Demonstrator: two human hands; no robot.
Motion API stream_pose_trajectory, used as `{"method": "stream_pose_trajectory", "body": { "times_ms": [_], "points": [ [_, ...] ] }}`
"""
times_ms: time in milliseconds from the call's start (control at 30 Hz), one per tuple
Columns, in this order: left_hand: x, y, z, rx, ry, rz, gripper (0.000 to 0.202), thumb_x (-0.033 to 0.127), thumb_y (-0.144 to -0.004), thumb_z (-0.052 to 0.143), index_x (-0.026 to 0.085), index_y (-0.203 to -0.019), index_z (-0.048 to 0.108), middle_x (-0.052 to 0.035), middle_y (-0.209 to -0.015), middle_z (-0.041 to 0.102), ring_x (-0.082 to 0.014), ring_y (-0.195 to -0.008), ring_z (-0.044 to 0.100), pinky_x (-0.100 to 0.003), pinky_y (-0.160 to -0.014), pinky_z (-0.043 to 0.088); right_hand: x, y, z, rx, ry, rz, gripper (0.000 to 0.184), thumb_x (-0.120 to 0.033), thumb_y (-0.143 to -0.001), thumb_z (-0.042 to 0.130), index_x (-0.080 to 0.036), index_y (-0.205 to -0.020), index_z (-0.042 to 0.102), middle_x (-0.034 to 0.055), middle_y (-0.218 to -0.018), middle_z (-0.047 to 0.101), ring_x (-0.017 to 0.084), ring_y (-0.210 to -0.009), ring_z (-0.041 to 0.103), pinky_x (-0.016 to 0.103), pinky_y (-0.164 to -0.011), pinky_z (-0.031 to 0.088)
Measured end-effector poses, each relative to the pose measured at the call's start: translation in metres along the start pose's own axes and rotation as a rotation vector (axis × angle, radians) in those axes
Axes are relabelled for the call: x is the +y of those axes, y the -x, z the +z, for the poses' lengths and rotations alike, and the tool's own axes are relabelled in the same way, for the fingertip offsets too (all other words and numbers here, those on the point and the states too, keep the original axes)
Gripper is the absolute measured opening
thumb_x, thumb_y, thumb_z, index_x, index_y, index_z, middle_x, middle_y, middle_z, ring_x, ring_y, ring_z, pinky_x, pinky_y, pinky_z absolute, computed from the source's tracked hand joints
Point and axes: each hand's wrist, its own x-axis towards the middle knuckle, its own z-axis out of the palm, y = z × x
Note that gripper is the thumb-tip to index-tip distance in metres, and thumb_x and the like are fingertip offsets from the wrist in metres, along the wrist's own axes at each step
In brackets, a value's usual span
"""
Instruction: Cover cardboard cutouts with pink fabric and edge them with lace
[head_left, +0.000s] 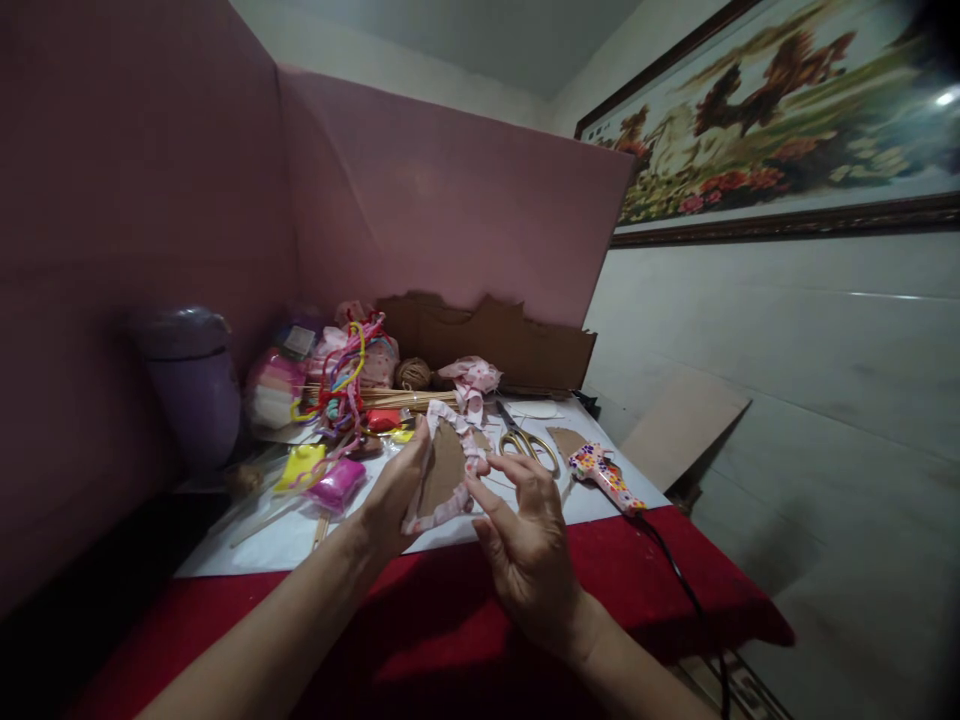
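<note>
A piece of brown cardboard (442, 470) with a curved side has pale pink fabric (450, 508) folded over its edges. My left hand (394, 490) is closed on its left side, with the thumb along the edge and the other fingers hidden behind. On the right side, the fingertips of my right hand (525, 530) are at the folded fabric, apparently touching it; its fingers are apart. Just beyond lie scissors (531, 445) with gold-coloured handles. A flower-patterned glue gun (606, 480) rests to the right, beside a smaller cardboard piece (566, 441).
White paper (255, 555) covers part of the red cloth (637, 570). Left are yellow (302, 467) and magenta packets (339, 485), coloured pipe cleaners (349, 375) and a purple bin (193, 390). Sticks (409, 398), a twine ball (413, 374) and torn cardboard (487, 340) stand behind. The glue gun's cord (679, 575) hangs over the edge.
</note>
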Motion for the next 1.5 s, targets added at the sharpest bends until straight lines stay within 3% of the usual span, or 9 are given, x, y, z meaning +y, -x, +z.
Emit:
{"method": "stream_pose_trajectory", "body": {
  "times_ms": [167,433,533,733,933,1167,1367,1433,1500],
  "points": [
    [0.000,-0.002,-0.003,0.027,0.017,-0.015,0.036,0.040,-0.090,0.038,0.012,-0.093,0.060,-0.0064,-0.071,0.064,-0.0124,-0.056,0.059,-0.022,-0.053,0.050,-0.006,-0.003,0.003,0.002,-0.016,0.000,0.037,-0.018,-0.087,0.046,-0.020,-0.123,0.054,0.0112,-0.128,0.042,0.029,-0.123,0.034,0.052,-0.101,0.030],
    [0.002,-0.003,-0.007,0.048,0.048,-0.001,0.046,0.053,-0.086,0.038,0.013,-0.091,0.059,-0.0081,-0.076,0.064,-0.0139,-0.059,0.059,-0.022,-0.051,0.048,-0.019,0.002,0.004,0.021,0.023,-0.071,0.038,-0.017,-0.085,0.050,-0.020,-0.123,0.054,0.0116,-0.124,0.047,0.030,-0.118,0.037,0.051,-0.095,0.035],
    [0.002,-0.003,-0.008,0.092,0.053,0.017,0.044,0.054,-0.085,0.040,0.014,-0.090,0.058,-0.0062,-0.075,0.063,-0.0135,-0.059,0.059,-0.021,-0.049,0.046,-0.020,-0.002,0.008,-0.002,-0.006,-0.035,0.034,-0.020,-0.087,0.048,-0.022,-0.120,0.056,0.0111,-0.125,0.047,0.030,-0.120,0.036,0.052,-0.096,0.035],
    [0.002,-0.002,-0.006,0.031,0.063,0.009,0.045,0.052,-0.087,0.036,0.013,-0.086,0.059,-0.0063,-0.071,0.063,-0.0129,-0.057,0.058,-0.021,-0.050,0.048,-0.018,-0.001,0.006,0.012,-0.103,0.042,0.033,-0.021,-0.090,0.043,-0.025,-0.119,0.057,0.0094,-0.131,0.041,0.028,-0.124,0.036,0.053,-0.099,0.033],
    [0.005,0.000,-0.006,0.131,0.021,-0.018,0.047,0.054,-0.086,0.036,0.016,-0.096,0.061,-0.0057,-0.075,0.066,-0.0126,-0.059,0.060,-0.022,-0.054,0.048,-0.019,-0.001,0.007,-0.005,0.053,-0.008,0.036,-0.021,-0.088,0.048,-0.020,-0.123,0.055,0.0121,-0.125,0.049,0.029,-0.121,0.038,0.050,-0.096,0.035],
    [0.001,-0.004,-0.014,0.116,0.018,0.002,0.043,0.053,-0.085,0.042,0.015,-0.094,0.061,-0.0042,-0.074,0.065,-0.0122,-0.057,0.060,-0.020,-0.050,0.047,-0.022,-0.009,0.010,-0.044,0.191,-0.115,0.035,-0.027,-0.087,0.052,-0.016,-0.119,0.057,0.0139,-0.129,0.050,0.031,-0.124,0.035,0.047,-0.095,0.034],
    [0.003,-0.003,-0.008,-0.035,0.073,0.034,0.045,0.047,-0.090,0.034,0.011,-0.099,0.059,-0.0107,-0.079,0.066,-0.0166,-0.065,0.063,-0.025,-0.055,0.051,-0.021,-0.003,0.001,0.084,-0.060,0.039,0.033,-0.026,-0.091,0.040,-0.021,-0.121,0.055,0.0119,-0.119,0.053,0.027,-0.115,0.044,0.046,-0.094,0.036],
    [0.004,-0.002,-0.005,-0.042,0.080,0.031,0.047,0.047,-0.090,0.032,0.009,-0.099,0.058,-0.0123,-0.078,0.066,-0.0164,-0.062,0.063,-0.025,-0.053,0.051,-0.019,-0.003,-0.001,0.149,-0.255,0.187,0.028,-0.025,-0.092,0.040,-0.021,-0.111,0.059,0.0094,-0.106,0.058,0.023,-0.103,0.052,0.040,-0.088,0.041],
    [0.004,-0.002,-0.004,-0.035,0.075,0.025,0.047,0.049,-0.089,0.034,0.010,-0.100,0.058,-0.0119,-0.076,0.066,-0.0155,-0.058,0.062,-0.024,-0.052,0.051,-0.017,-0.005,-0.001,0.169,-0.498,0.428,0.022,-0.029,-0.092,0.042,-0.020,-0.098,0.061,0.0059,-0.089,0.062,0.019,-0.085,0.057,0.032,-0.075,0.046]
  ]
}}
